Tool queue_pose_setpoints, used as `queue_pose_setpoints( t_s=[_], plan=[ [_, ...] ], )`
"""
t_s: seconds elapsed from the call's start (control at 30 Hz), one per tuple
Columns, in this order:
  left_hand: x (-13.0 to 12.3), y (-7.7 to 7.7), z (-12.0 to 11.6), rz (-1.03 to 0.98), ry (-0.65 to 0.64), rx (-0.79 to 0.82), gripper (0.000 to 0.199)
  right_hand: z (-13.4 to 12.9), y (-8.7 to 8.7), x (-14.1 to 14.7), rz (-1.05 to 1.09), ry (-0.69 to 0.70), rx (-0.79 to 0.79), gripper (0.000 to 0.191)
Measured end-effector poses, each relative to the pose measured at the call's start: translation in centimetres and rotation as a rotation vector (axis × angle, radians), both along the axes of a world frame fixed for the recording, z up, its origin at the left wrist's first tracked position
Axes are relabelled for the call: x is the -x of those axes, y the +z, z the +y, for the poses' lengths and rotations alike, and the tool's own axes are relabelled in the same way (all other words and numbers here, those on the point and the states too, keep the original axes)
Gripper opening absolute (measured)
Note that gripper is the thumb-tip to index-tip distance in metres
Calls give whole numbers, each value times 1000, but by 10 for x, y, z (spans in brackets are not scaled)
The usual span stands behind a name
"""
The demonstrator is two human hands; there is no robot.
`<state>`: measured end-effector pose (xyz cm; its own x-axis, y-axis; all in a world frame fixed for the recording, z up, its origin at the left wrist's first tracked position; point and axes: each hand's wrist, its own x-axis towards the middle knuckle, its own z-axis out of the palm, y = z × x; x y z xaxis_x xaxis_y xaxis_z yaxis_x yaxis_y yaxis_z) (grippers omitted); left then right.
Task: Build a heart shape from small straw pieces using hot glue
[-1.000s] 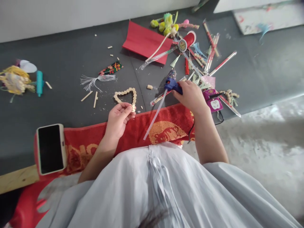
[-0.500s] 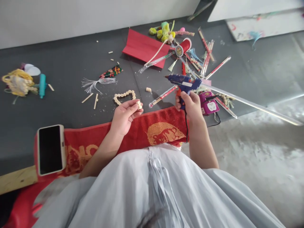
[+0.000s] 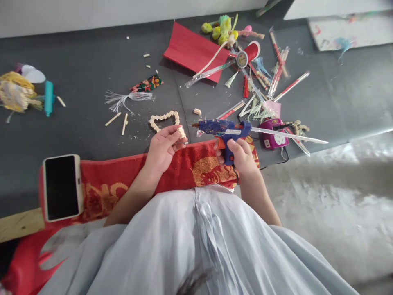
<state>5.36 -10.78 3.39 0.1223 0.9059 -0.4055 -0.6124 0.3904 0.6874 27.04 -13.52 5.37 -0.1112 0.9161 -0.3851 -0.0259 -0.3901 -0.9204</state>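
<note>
My right hand [image 3: 238, 155] is wrapped round the handle of a blue hot glue gun [image 3: 221, 128], with a long clear glue stick [image 3: 288, 135] sticking out of its back. The gun's nozzle points left, a short gap from my left hand [image 3: 166, 146]. Between the left thumb and fingers I pinch a small cluster of pale wooden stick pieces [image 3: 181, 132]. Just behind that hand, a heart-shaped outline of short wooden pieces [image 3: 153, 119] lies on the table. One small wooden cluster [image 3: 197, 111] rests apart from it.
A red towel [image 3: 172, 168] covers the table's front edge, with a phone [image 3: 62, 187] on its left end. Behind lie red paper [image 3: 192, 51], a red thread spool [image 3: 248, 54], wrapped sticks and tassels. A purple power socket [image 3: 274, 134] sits to the right.
The glue gun in my right hand has come left and lower, its nozzle now close to my left hand. The left hand still pinches the wooden cluster. The camera view has shifted slightly.
</note>
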Motion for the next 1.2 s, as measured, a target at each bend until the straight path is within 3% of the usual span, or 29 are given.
queue_pose_setpoints(
  t_s=[0.27,0.63,1.2],
  plan=[
    [3,3,-1,22,-9,-20,43,-6,-3,2,4,66,-25,53],
    [7,1,-3,57,-52,-108,32,-4,1,3,-49,73,18,61],
    [6,6,-4,53,-38,-94,30,-2,2,-2,-73,98,-1,59]
  ],
)
